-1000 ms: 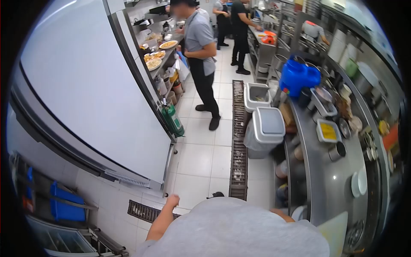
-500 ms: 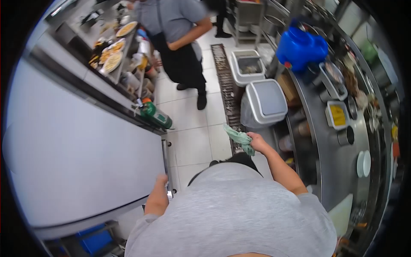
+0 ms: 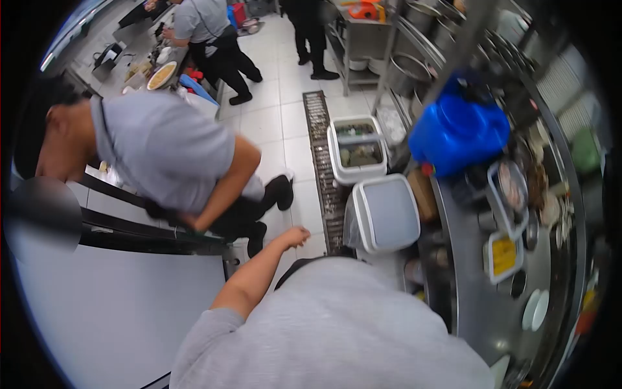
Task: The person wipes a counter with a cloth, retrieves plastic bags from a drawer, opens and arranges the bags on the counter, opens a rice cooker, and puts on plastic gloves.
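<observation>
My left hand (image 3: 297, 237) reaches forward over the floor, fingers loosely curled, with nothing visible in them. It is apart from everything around it. Beyond and to the right of it runs a metal drain grate (image 3: 326, 170) set in the white tiles. A white bin with a grey lid (image 3: 391, 206) stands to the right of the hand. Behind that is an uncovered white bin (image 3: 360, 170) with refuse in it. My right hand is out of view, and no green cloth shows in this view.
Close on the left, a person in a grey shirt (image 3: 165, 146) bends beside a large white-topped unit (image 3: 123, 311). Two more people stand farther back. Along the right, a steel counter (image 3: 473, 259) carries a blue jerrycan (image 3: 459, 133), a yellow-filled container (image 3: 504, 255) and white plates (image 3: 535, 310).
My left hand has moved forward, away from the white unit's edge. My right hand and the green cloth have left view. The person in grey is now closer, bending at the left.
</observation>
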Motion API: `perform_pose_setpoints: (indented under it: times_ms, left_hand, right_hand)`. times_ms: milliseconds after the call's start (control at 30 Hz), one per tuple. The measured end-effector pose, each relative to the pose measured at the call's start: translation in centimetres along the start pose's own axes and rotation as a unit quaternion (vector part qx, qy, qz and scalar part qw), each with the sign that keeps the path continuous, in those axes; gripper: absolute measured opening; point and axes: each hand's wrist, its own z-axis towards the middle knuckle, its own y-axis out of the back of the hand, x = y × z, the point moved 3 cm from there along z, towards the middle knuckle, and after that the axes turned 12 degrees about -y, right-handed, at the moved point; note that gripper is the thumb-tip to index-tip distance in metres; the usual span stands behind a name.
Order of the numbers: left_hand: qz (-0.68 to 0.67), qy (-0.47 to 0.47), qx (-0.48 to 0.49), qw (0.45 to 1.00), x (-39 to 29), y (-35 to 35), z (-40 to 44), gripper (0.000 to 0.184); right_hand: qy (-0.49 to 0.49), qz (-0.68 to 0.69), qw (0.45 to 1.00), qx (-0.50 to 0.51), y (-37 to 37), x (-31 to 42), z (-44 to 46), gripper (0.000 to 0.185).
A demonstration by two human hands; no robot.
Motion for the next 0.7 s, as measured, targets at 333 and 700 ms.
perform_pose_setpoints:
  times_ms: [333, 700]
  left_hand:
    - [0.349, 0.022, 0.096, 0.932, 0.7, 15.7, 18.5, 0.032]
    - [0.286, 0.028, 0.088, 0.954, 6.7, 36.7, 25.0, 0.041]
  right_hand:
    - [0.255, 0.272, 0.927, 0.035, 33.3, 42.1, -6.3, 0.031]
    - [0.128, 0.359, 0.914, 0.136, 41.8, 62.3, -0.6, 0.045]
